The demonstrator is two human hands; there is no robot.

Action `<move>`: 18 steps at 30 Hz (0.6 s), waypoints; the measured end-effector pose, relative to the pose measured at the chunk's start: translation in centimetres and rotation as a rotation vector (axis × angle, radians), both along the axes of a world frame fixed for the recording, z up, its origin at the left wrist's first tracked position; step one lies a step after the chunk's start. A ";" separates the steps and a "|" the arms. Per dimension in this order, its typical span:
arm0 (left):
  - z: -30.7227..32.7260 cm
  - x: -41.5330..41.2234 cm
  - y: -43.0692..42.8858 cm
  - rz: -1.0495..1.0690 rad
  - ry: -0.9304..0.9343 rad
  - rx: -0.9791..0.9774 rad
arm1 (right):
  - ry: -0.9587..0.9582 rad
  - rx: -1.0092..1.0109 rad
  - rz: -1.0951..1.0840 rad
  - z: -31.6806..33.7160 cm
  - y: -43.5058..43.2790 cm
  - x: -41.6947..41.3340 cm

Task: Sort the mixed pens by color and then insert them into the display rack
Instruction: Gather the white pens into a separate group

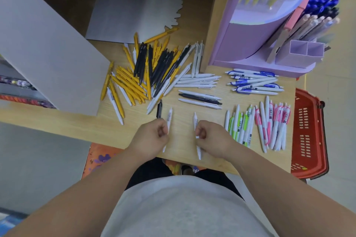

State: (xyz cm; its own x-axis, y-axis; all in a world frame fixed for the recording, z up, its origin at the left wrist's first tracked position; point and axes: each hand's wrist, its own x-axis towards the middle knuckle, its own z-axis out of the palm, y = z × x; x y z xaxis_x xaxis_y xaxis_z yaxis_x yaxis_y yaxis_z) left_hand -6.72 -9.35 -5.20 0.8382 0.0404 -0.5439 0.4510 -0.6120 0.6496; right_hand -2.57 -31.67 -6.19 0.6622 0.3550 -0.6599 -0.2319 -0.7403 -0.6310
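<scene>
Pens [169, 117] in left hand [152, 136], right hand [212, 138]

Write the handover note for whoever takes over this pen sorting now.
Hands: left hand, grip round a white plastic pen; right hand, grip round a second white plastic pen. A black pen pokes out by the left fist; hold unclear.
Sorted on the wooden table: plain white pens, blue-clip pens, green-clip pens, pink-clip pens.
Left: sort the mixed heap of yellow, black and white pens, then fill the lilac display rack.
</scene>
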 end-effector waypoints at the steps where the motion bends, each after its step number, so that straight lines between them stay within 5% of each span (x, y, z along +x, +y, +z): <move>1: -0.5 0.2 -0.6 -0.043 0.014 0.030 | -0.003 -0.005 -0.008 -0.1 0.0 -0.1; 9: -1.4 1.7 -1.3 -0.095 -0.099 0.384 | -0.106 -0.045 -0.157 -0.7 1.4 -1.3; 18: -2.1 2.0 2.3 -0.015 0.006 0.426 | -0.164 -0.242 -0.235 -0.3 4.9 -0.8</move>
